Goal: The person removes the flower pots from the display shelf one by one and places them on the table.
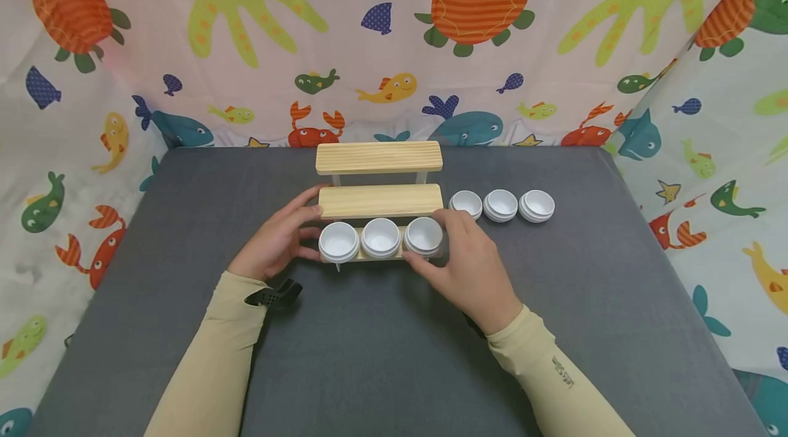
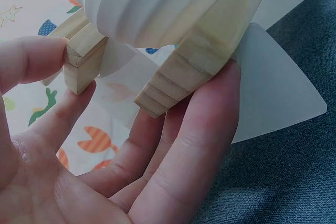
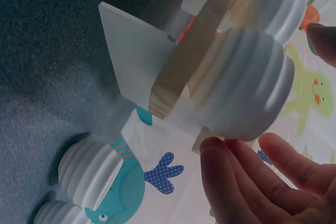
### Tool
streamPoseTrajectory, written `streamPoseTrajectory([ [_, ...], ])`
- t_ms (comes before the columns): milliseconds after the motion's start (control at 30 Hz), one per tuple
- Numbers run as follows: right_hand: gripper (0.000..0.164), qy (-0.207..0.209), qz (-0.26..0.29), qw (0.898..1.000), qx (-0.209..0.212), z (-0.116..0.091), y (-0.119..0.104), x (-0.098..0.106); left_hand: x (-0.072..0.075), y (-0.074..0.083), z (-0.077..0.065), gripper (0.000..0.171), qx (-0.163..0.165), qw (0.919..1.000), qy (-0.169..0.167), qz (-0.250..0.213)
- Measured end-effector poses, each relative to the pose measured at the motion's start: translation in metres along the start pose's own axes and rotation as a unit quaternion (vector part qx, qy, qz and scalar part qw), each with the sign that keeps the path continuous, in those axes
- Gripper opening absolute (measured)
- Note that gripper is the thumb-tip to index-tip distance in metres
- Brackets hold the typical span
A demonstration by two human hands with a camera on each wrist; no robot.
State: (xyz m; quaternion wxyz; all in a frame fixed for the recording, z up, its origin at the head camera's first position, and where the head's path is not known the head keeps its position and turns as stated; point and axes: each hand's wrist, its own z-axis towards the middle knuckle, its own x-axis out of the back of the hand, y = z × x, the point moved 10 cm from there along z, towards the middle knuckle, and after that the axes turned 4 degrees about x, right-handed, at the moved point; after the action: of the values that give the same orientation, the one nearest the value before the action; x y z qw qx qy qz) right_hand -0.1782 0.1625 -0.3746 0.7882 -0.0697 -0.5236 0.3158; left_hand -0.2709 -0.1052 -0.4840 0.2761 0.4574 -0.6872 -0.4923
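Note:
A small tiered stand with light wooden shelves and translucent side supports is at the middle of the table. Three white ribbed pots stand on its bottom shelf point(image 2: 178, 72): a left pot point(image 1: 338, 241), a middle pot point(image 1: 380, 237) and a right pot point(image 1: 423, 235). My left hand point(image 1: 277, 239) pinches the left end of the middle shelf point(image 1: 380, 201) between thumb and finger, its other fingers under and beside the bottom shelf. With thumb in front and fingers behind, my right hand point(image 1: 474, 266) holds the right pot around its side.
Above and behind is the top shelf point(image 1: 379, 158), bare. Right of the stand, three more white pots point(image 1: 501, 205) stand in a row on the grey tabletop point(image 1: 369, 355). A curtain point(image 1: 345, 13) printed with sea animals hangs behind and along both sides.

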Motion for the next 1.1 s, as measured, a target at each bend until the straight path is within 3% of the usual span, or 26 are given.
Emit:
streamPoseTrajectory([
  [533, 0.069, -0.021, -0.035, 0.999, 0.005, 0.000, 0.000, -0.010, 0.000, -0.002, 0.003, 0.065, 0.002, 1.0000, -0.003, -0.004],
  [1100, 0.064, -0.057, -0.025, 0.998, -0.006, 0.003, 0.008, -0.009, 0.001, -0.001, 0.003, 0.067, 0.004, 1.0000, 0.006, 0.002],
])
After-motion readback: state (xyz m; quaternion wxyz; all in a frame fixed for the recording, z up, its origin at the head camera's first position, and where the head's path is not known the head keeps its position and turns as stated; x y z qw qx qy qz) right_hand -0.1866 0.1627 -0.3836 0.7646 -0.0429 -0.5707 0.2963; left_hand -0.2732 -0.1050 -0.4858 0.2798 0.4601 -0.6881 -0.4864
